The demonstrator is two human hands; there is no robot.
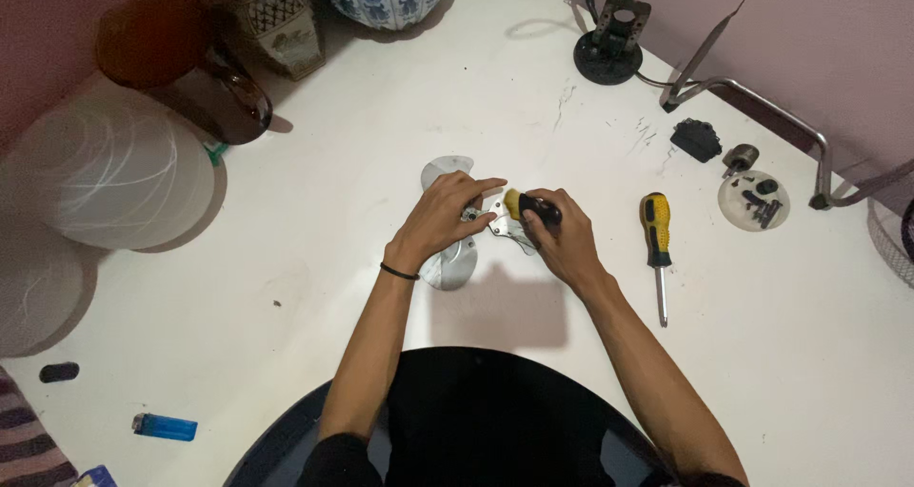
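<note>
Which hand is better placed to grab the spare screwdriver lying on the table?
Probably the right hand: the spare screwdriver lies just to its right, though it already grips a yellow-and-black screwdriver. The left hand is farther off, pressing down the fan blade.

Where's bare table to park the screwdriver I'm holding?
Widest bare stretch: right of the spare screwdriver, toward the table's near right edge. Also free: between the left hand and the blue lighter. Crowded: around the small parts dish and the black stand.
</note>
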